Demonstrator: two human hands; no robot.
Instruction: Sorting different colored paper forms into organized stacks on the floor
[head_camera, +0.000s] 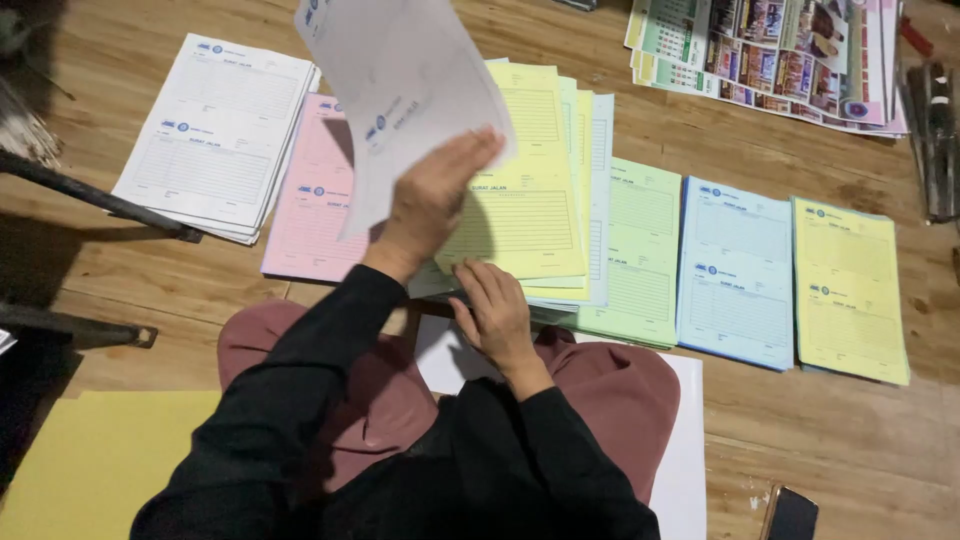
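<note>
My left hand (432, 200) is raised and holds a white printed form sheet (400, 90) up in the air, tilted. My right hand (492, 312) rests on the near edge of a fanned set of yellow, green and blue form sheets (530, 170) in front of my knees. On the wooden floor lie stacks of forms: white (215, 135) at far left, pink (310, 210) beside it, green (635, 250), blue (735, 270) and yellow (850, 290) to the right.
A pile of colourful printed calendars (770, 55) lies at the top right. A large yellow sheet (90, 460) is at the lower left, a white board (685, 460) under my knees, a phone (790, 513) at the bottom edge. Dark metal bars (95, 195) cross the left side.
</note>
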